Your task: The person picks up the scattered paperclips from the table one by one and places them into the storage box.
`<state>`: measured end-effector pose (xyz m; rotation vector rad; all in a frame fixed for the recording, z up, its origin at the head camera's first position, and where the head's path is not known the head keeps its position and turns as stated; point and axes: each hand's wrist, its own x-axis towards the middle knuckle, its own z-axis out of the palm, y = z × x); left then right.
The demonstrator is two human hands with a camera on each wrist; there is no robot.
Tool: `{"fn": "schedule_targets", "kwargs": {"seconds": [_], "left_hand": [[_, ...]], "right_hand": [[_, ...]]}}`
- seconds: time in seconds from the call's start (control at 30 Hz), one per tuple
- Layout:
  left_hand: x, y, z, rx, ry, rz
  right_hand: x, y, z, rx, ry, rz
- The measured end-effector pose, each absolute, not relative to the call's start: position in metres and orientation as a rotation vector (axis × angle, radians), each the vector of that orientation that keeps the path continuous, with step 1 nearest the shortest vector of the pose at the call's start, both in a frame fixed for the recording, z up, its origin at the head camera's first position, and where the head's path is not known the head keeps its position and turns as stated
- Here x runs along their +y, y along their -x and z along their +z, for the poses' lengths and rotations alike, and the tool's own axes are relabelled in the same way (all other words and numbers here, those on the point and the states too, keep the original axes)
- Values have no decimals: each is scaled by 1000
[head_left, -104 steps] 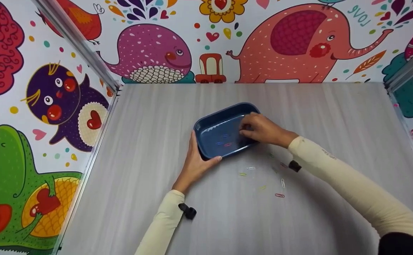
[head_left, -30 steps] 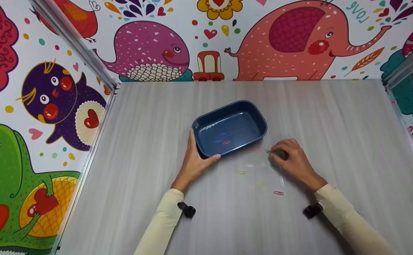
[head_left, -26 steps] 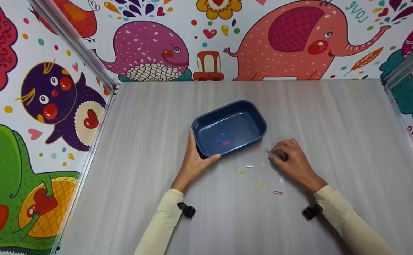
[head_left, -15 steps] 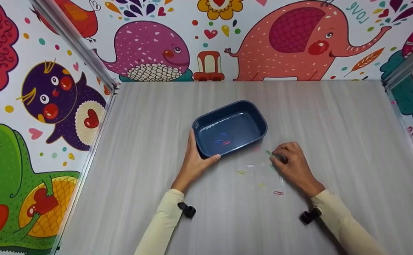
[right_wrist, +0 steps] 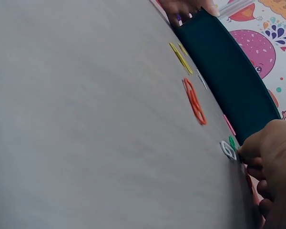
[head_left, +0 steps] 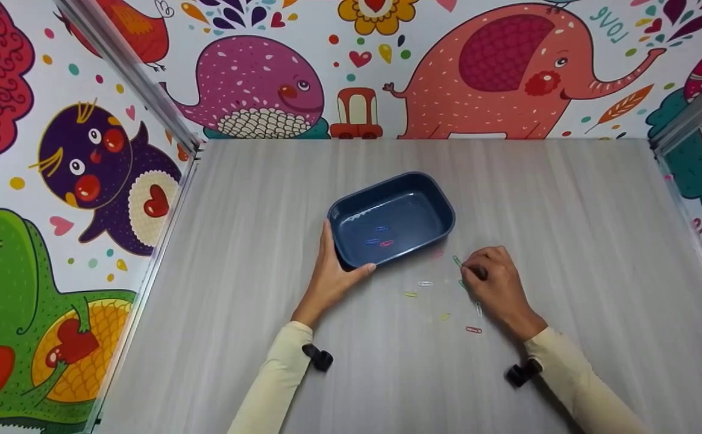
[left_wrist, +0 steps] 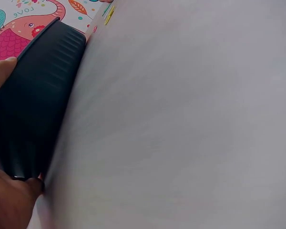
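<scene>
A deep blue rectangular tray (head_left: 408, 232) lies tilted across the table, with blue paper clips (head_left: 381, 229) and a pink paper clip (head_left: 387, 243) inside. My left hand (head_left: 329, 274) grips its near-left corner, thumb on the near rim and fingers along the left side. Right of the tray, my right hand (head_left: 500, 289) pinches one end of a green paper clip (head_left: 457, 260) at table level, other fingers curled. Another green paper clip (head_left: 462, 283) lies just under that hand. In the right wrist view, a white paper clip (right_wrist: 228, 150) sits beside the fingertips.
Loose paper clips lie between the hands: white (head_left: 425, 284), yellow (head_left: 410, 295), another yellow (head_left: 445, 316), red (head_left: 473, 330) and pink (head_left: 437, 254). Cartoon-printed walls (head_left: 363, 72) border the table (head_left: 254, 199) at the back and sides.
My right hand has come out of the tray to the table clips on its right. Over the last second it shifts slightly nearer me, and the green paper clip turns a little. My left hand stays.
</scene>
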<state>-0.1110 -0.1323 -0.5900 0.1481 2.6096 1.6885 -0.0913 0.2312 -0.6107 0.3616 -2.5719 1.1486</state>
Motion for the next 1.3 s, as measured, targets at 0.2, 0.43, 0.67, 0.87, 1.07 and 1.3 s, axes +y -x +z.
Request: {"fn": "schedule_targets", "kwargs": {"seconds": [0.2, 0.43, 0.67, 0.87, 1.07, 1.3], "left_hand": [[-131, 112, -589, 2606, -155, 1697], [-131, 112, -586, 2597, -160, 1695], [-131, 113, -586, 2608, -162, 1691], [-131, 114, -588, 2609, -174, 1694], [-131, 113, -590, 2595, -175, 1702], [-133, 111, -592, 2609, -154, 1702]], "right_hand": [[229, 93, -609, -2561, -316, 1115], [228, 94, -607, -2538, -353, 1075], [226, 94, -605, -2547, -328, 1084], [224, 95, -606, -2542, -320, 1077], [223, 94, -603, -2549, -331, 1101], [227, 95, -587, -2552, -268, 1334]]}}
